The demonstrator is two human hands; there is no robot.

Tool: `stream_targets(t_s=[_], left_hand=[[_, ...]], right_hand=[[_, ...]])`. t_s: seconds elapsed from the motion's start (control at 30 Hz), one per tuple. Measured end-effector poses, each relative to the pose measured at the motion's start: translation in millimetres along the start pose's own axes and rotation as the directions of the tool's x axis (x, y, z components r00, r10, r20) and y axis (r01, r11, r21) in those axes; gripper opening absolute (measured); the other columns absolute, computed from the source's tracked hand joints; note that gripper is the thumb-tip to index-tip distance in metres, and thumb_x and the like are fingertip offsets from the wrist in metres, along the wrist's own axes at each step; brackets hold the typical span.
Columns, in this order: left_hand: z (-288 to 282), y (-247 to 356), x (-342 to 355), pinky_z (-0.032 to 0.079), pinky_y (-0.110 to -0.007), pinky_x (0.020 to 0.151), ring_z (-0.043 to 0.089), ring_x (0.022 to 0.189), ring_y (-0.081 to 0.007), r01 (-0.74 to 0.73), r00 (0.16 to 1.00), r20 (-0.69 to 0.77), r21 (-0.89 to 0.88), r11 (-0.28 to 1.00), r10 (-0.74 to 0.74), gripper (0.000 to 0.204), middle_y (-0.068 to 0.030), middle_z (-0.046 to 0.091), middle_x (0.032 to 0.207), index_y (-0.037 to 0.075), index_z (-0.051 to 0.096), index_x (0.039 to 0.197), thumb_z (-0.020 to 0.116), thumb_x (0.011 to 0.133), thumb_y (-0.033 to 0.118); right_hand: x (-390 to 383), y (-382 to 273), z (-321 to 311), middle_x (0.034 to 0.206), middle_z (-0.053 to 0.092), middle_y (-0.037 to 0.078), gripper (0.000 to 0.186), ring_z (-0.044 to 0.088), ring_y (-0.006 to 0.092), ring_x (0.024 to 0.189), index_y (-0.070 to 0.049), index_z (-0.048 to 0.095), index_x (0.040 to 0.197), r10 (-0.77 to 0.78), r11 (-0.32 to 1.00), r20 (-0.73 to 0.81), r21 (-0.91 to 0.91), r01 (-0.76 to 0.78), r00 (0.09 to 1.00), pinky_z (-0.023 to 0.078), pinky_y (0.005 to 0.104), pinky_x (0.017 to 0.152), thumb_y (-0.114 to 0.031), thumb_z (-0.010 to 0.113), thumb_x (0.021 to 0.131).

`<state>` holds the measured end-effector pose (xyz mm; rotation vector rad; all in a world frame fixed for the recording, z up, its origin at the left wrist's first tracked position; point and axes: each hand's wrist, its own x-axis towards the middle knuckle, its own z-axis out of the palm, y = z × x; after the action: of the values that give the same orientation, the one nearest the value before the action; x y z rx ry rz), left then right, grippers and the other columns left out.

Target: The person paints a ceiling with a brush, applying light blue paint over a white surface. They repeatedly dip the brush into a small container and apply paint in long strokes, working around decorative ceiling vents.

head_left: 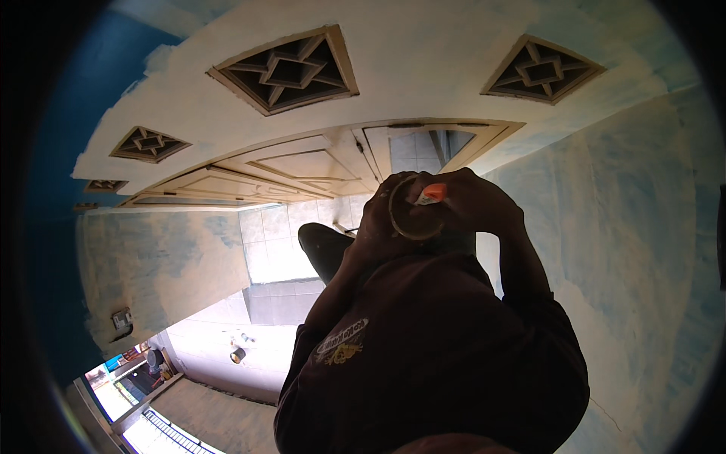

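Observation:
Close in front of my chest, both hands are together at a round-rimmed container (396, 222), whose inside is dark. My left hand (376, 214) is closed around its left side. On the right, my right hand (470, 198) is closed on an orange-and-white handle (432, 193) over the rim. The tool's working end is hidden, and both hands are in deep shadow.
Panelled cream doors (306, 168) and a diamond-patterned vent (291, 69) are in the wall ahead. Patchy pale-blue wall (612, 204) rises at right. A small can (237, 355) stands on the tiled floor (268, 227) to the left, below a wall switch (122, 321).

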<state>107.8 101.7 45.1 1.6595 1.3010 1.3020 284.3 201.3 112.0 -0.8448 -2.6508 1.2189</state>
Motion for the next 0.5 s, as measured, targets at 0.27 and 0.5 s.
stream_targets(t_s=[0.27, 0.5], left_hand=[[1, 4, 6, 0.055, -0.037, 0.091, 0.065, 0.109, -0.0278, -0.003, 0.997, -0.077, -0.018, 1.0, 0.002, 0.072, -0.015, 0.06, 0.125, 0.001, 0.059, 0.124, 0.093, 0.063, 0.02], [1, 5, 23, 0.056, -0.037, 0.09, 0.065, 0.109, -0.0278, -0.116, 0.967, -0.226, 0.034, 0.993, 0.121, 0.071, -0.0161, 0.061, 0.124, 0.0, 0.058, 0.122, 0.093, 0.064, 0.021]], right_hand=[[-38, 21, -16, 0.107, 0.072, 0.017, 0.03, 0.069, 0.0313, 0.108, -0.004, 0.065, 0.106, -0.353, 0.844, -0.455, 0.224, 0.488, 0.818, 0.059, 0.04, 0.086, 0.005, 0.077, 0.08], [-44, 25, -9, 0.104, 0.072, 0.022, 0.016, 0.071, 0.0343, 0.103, 0.0, 0.069, 0.094, -0.429, 0.77, -0.559, 0.184, 0.611, 0.709, 0.061, 0.0422, 0.087, 0.001, 0.077, 0.08]])
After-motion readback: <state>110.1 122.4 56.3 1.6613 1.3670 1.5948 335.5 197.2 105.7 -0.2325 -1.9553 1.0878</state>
